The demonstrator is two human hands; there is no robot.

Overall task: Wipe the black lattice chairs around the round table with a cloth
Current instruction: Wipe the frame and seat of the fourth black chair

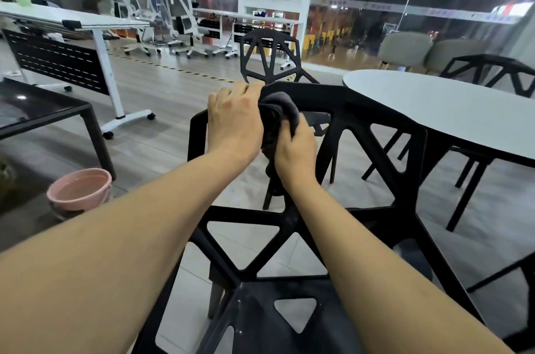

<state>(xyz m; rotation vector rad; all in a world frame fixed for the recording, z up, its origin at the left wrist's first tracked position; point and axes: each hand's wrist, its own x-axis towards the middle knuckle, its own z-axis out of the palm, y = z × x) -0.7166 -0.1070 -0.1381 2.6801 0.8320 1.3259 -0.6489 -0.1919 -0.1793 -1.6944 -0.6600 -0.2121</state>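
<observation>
A black lattice chair [373, 133] stands right in front of me, its backrest facing the round white table [451, 110]. My left hand [234, 119] grips the top rail of the backrest at its left corner. My right hand [295, 151] holds a dark grey cloth [278, 106] bunched against the backrest just below the rail; part of the cloth hangs down behind my hands. A second black lattice chair [269, 57] stands farther back, and a third [492, 70] shows behind the table at the right.
A pink basin [78, 190] with water sits on the floor at the left, beside a dark glass-topped table [43, 113]. White desks and white office chairs [176, 20] fill the back left. Two grey padded chairs [405, 48] stand by the glass wall.
</observation>
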